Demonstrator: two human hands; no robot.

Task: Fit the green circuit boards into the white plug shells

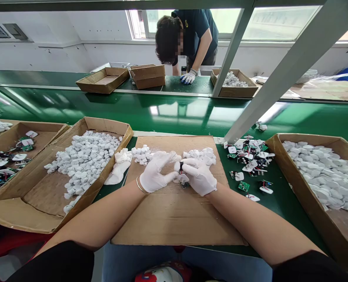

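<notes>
a small white plug piece (182, 179) with a bit of green board under it is pinched between both gloved hands, which are brought together over a cardboard sheet (174, 219). the left hand (154, 175) is closed on it from one side and the right hand (201, 179) from the other (fingertips nearly meet). heaps of white shells (202, 154) lie just beyond on the sheet. an open box (103, 123) of more shells is set to the left, loose circuit boards (250, 160) to the right. across the green belt (162, 111), a co-worker's gloved hand (188, 77) is rested on the far bench.
</notes>
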